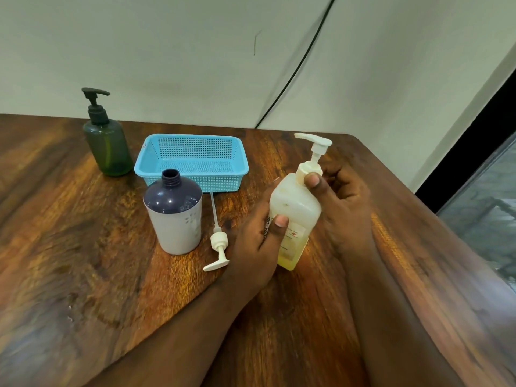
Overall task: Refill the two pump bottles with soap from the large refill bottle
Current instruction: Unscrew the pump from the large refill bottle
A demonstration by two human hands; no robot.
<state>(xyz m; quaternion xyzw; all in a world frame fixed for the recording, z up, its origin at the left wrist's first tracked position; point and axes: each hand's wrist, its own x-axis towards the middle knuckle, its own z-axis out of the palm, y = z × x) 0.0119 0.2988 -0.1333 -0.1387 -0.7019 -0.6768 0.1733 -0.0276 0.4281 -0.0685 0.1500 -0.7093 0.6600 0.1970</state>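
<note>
The refill bottle (296, 208) label is blurred and half hidden under the left hand (257, 241), whose grip clamps its translucent squarish body; the right hand (339, 196) pinches the ribbed pump collar (303, 170) above.

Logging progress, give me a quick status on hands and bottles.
Left hand holds refill bottle; right hand grips its pump collar. Navy bottle open, pump lying beside. Green bottle capped. Nothing in the way.
</note>
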